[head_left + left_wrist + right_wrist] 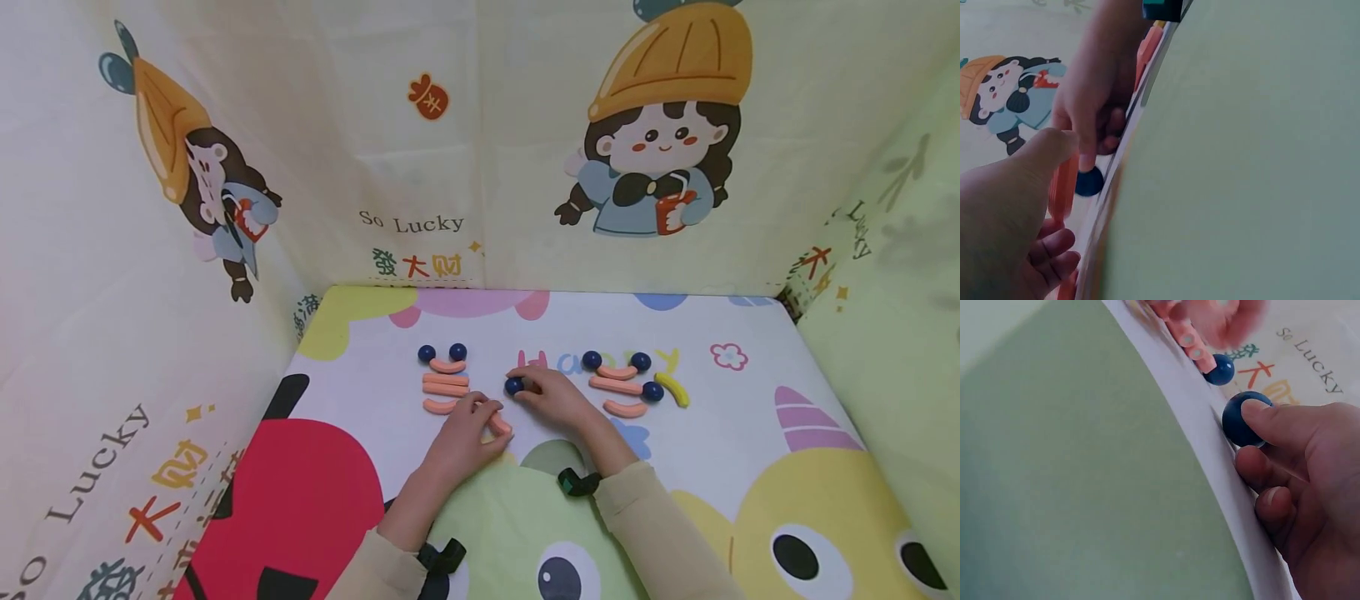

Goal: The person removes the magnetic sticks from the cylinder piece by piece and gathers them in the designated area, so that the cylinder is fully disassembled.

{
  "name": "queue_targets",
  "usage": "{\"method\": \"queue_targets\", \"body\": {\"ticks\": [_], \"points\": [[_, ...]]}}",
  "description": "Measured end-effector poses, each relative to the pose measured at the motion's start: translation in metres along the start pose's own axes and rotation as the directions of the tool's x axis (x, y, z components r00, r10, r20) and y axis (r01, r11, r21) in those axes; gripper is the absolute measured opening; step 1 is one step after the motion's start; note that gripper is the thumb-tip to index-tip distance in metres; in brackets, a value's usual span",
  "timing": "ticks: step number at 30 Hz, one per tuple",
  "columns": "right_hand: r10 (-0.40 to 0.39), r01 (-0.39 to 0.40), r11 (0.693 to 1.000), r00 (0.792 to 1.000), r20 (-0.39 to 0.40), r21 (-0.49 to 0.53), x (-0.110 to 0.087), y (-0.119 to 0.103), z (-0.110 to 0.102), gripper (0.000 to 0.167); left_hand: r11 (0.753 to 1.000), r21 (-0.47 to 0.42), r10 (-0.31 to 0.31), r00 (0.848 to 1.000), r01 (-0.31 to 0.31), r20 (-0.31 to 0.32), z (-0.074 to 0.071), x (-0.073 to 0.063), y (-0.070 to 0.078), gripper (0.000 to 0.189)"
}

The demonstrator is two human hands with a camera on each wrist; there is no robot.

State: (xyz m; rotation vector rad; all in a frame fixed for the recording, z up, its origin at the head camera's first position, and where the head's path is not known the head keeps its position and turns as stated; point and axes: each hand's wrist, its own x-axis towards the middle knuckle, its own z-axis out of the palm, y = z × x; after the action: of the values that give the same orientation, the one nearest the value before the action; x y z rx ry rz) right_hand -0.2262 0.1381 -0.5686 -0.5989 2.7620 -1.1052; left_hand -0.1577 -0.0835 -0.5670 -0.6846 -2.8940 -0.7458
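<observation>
My left hand (463,437) pinches a pink toy sausage (499,424) between thumb and fingers, low over the table. The sausage (1063,190) stands lengthwise under the thumb in the left wrist view. To its right, my right hand (558,398) holds a dark blue ball (513,386) at the tabletop. In the right wrist view, thumb and fingertips pinch this glossy ball (1244,420). Left of the hands lie several pink sausages (446,379) in stacked rows, topped by two blue balls (457,352). The left hand partly covers the lowest sausage (438,407).
Right of the hands lies another group: several pink sausages (615,386), three blue balls (592,360) and a yellow toy banana (671,390). A printed cartoon cloth covers the table (555,333). Cloth walls (517,167) rise behind it and at both sides.
</observation>
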Motion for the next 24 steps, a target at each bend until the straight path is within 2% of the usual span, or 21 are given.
{"method": "queue_targets", "body": {"ticks": [3,6,9,12,18,24], "points": [[0.0,0.0,1.0,1.0,-0.025,0.002,-0.001,0.003,-0.001,0.036,0.999,0.027,-0.046,0.999,0.046,-0.02,-0.008,-0.008,-0.005,0.044],[-0.004,0.005,1.0,0.998,-0.059,0.017,-0.003,0.006,-0.003,0.037,0.992,0.04,-0.122,0.992,0.123,-0.028,-0.015,-0.018,-0.008,0.043],[0.009,-0.007,1.0,0.997,-0.08,0.021,-0.004,0.009,-0.006,0.038,0.976,0.039,-0.212,0.977,0.213,-0.036,-0.021,-0.028,-0.011,0.043],[0.035,-0.033,0.999,0.995,-0.095,0.019,-0.005,0.012,-0.009,0.038,0.962,0.016,-0.272,0.96,0.274,-0.072,-0.024,-0.035,-0.013,0.041],[0.052,-0.049,0.998,0.992,-0.116,0.027,-0.005,0.016,-0.011,0.037,0.941,0.03,-0.33,0.932,0.338,-0.154,-0.021,-0.035,-0.024,0.044],[0.061,-0.059,0.998,0.992,-0.11,0.024,-0.004,0.018,-0.01,0.038,0.907,0.099,-0.394,0.908,0.409,-0.14,-0.02,-0.029,-0.029,0.061]]}}
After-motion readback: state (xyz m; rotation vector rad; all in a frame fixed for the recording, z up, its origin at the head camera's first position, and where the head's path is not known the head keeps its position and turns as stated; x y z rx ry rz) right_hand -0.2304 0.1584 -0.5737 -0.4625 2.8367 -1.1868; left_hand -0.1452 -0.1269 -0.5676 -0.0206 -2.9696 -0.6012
